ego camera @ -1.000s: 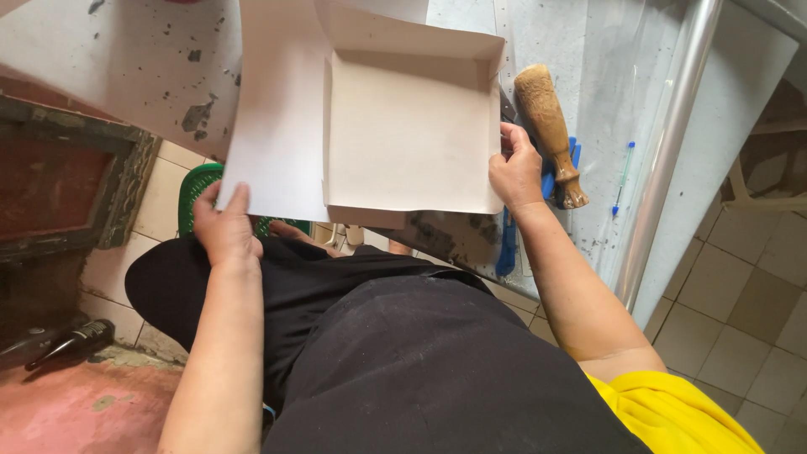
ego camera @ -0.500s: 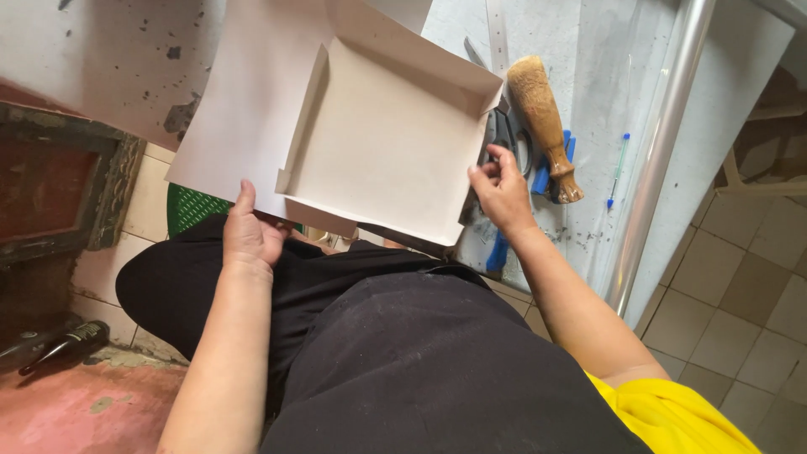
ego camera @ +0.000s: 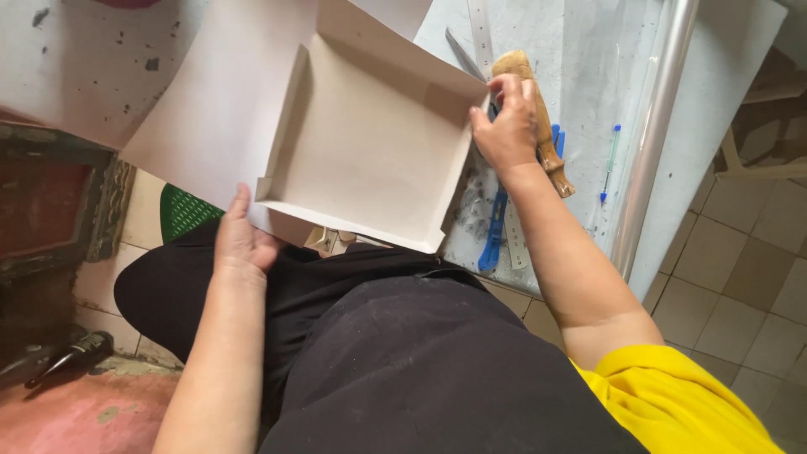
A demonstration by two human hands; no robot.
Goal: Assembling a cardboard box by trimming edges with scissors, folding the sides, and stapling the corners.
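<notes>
A pale cardboard sheet folded into a shallow open box (ego camera: 370,143) is held over my lap, tilted, with a wide flat flap on its left. My left hand (ego camera: 242,235) grips the box's lower left edge, thumb on top. My right hand (ego camera: 504,126) pinches the box's right wall near the top right corner. A wooden-handled tool (ego camera: 538,118) lies on the table just behind my right hand.
A grey table (ego camera: 588,67) with a metal edge rail (ego camera: 656,134) holds a metal ruler (ego camera: 481,34), a blue-handled cutter (ego camera: 496,227) and a blue pen (ego camera: 609,164). A green basket-like object (ego camera: 181,210) sits below the box. Tiled floor lies at right.
The box has turned further clockwise and moved right. My right hand rose along the right wall towards its top corner. My left hand shifted lower along the bottom left edge.
</notes>
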